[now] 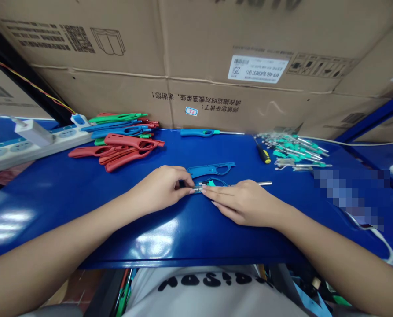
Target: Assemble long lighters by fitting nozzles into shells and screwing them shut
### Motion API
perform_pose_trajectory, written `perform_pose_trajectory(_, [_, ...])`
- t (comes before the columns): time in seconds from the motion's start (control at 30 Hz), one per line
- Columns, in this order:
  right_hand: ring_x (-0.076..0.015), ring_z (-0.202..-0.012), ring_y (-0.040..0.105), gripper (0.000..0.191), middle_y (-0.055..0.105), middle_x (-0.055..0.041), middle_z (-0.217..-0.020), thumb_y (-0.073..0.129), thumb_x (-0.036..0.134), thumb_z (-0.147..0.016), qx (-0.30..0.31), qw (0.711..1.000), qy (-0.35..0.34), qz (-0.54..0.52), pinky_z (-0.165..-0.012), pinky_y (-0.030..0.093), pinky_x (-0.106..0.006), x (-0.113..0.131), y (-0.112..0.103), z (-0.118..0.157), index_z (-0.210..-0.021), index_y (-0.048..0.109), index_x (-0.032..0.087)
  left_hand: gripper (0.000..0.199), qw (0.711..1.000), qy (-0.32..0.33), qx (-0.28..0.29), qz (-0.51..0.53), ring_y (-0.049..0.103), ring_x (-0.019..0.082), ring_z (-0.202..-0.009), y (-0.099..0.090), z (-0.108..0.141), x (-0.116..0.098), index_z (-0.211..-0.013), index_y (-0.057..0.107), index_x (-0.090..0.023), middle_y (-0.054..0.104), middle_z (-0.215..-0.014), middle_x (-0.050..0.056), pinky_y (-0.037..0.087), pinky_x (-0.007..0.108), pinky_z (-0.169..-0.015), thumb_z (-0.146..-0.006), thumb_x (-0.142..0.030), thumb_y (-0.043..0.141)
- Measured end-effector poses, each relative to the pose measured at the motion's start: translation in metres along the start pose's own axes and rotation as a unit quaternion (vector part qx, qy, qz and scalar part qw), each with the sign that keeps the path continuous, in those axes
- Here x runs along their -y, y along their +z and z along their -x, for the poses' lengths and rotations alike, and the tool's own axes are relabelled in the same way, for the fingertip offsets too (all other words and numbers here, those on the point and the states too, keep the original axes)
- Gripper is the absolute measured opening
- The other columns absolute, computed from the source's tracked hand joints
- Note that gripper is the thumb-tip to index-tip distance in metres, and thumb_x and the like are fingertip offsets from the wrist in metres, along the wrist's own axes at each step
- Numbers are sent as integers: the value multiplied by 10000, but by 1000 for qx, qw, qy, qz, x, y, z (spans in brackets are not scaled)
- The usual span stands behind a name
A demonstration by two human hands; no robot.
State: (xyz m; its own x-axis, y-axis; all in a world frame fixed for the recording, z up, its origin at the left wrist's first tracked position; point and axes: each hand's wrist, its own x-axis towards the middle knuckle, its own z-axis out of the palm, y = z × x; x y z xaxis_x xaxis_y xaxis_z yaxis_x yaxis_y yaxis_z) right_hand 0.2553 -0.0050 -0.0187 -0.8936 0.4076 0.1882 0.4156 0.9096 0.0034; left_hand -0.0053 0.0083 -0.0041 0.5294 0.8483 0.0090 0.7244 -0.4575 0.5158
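One glossy blue table [110, 233] spreads under a bare right hand [249, 203], whose grip I cannot tell, and a bare left hand [161, 187], narrowly pinching, both on a metal-tubed blue plastic casing [198, 189] beside a loose blue plastic half-shell [205, 171].

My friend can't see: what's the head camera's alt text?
Bare left hand and right hand touch a slim blue plastic casing on a glossy blue table; behind lie red, green and blue plastic casings and silver metal rods.

The right hand [249, 202] hides part of the metal tube [265, 183]; pixelation masks a cabled object [351, 198]; the top edge crops carton lettering [277, 3]
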Motion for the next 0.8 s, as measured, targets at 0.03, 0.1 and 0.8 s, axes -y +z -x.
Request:
perform_pose_trajectory(0.03, [-174, -1094, 708, 406, 588, -59, -1418, 415, 230, -1025, -5, 1000, 0, -6, -602, 527, -256, 0, 0, 0, -1398, 566, 179, 82, 1000, 0, -1, -1, 646, 158, -765, 0, 0, 0, -917, 755, -209, 719, -925, 17, 457, 263, -685, -885, -243, 688])
perform_pose_trajectory(0.1, [-170, -1128, 693, 402, 596, -57, -1409, 417, 228, -1024, -14, 1000, 0, -12, -603, 529, -252, -1, 1, 0, -1392, 571, 175, 80, 1000, 0, -3, 1, 646, 156, -767, 0, 0, -1, -918, 751, -207, 718, -924, 16, 457, 263, -686, -883, -233, 685])
perform_pose_trajectory(0.8, [-154, -1088, 708, 336, 677, -8, -1322, 479, 259, -998, -59, 993, 70, -73, -710, 557, -252, 3, 2, -5, -1278, 665, 237, 137, 1000, 12, -7, -15, 669, 167, -790, 0, 2, -5, -935, 781, -216, 727, -931, 27, 489, 280, -736, -911, -211, 646])
